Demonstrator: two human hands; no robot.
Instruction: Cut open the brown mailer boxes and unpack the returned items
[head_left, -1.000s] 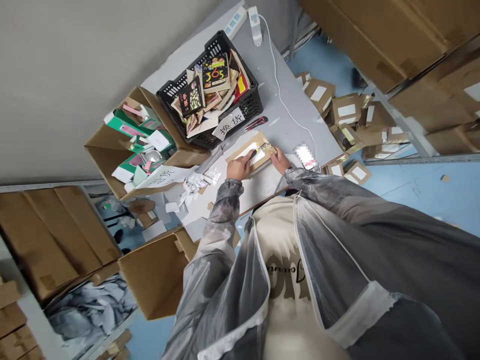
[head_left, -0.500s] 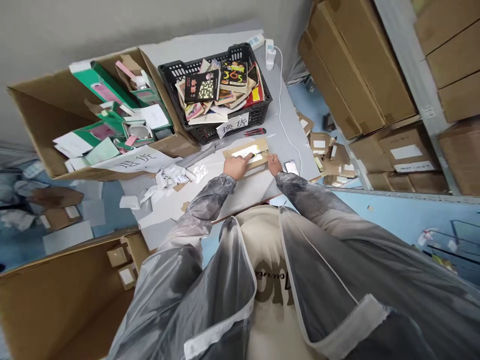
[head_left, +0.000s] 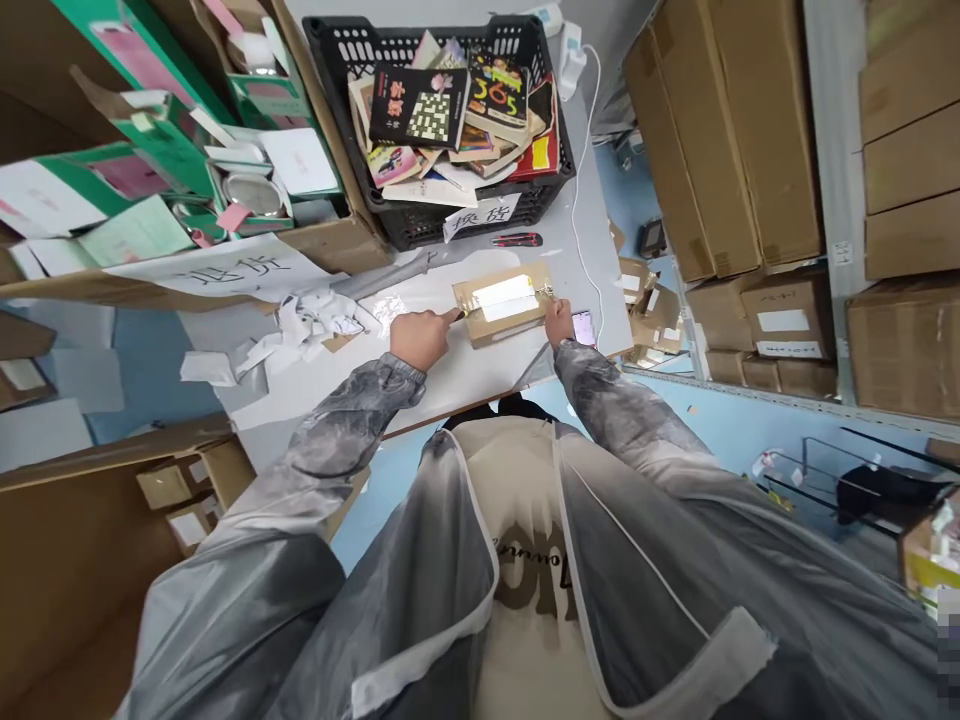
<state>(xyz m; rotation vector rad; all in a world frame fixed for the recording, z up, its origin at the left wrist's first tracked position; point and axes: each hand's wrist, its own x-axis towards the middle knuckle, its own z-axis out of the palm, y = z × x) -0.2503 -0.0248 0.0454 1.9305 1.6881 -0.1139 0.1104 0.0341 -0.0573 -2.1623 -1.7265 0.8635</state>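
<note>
Here, a grey jacket point(head_left: 637, 540) is worn open over a beige shirt point(head_left: 517, 480) by a person positioned at a cluttered surface point(head_left: 480, 375). The two hands are held apart, with a small cardboard package point(head_left: 499, 328) set flat between them on the surface. At its left end, the left hand point(head_left: 420, 338) is placed with the index finger extended; a small dark item is glimpsed at the fingertip, though what it is, and how firmly it is gripped, cannot be told. At the opposite end, the right hand point(head_left: 559, 322) is kept curled against the edge, its grip not clearly shown. A white label point(head_left: 506, 298) is borne on the package's upper face. Just beside the right hand, a phone point(head_left: 583, 328) is laid, while crumpled paper point(head_left: 311, 318) is heaped well to the left. Beyond the package, a red-and-black utility knife point(head_left: 517, 240) is left lying before a black crate point(head_left: 409, 228), which is piled with books point(head_left: 420, 108) and fronted by a handwritten sign point(head_left: 481, 215). To the crate's left, a large open carton point(head_left: 341, 240) is filled with green-and-white boxes point(head_left: 172, 145). Farther right, labelled parcels point(head_left: 664, 310) are scattered near a rack, where tall brown cartons point(head_left: 750, 140) are stacked.
</note>
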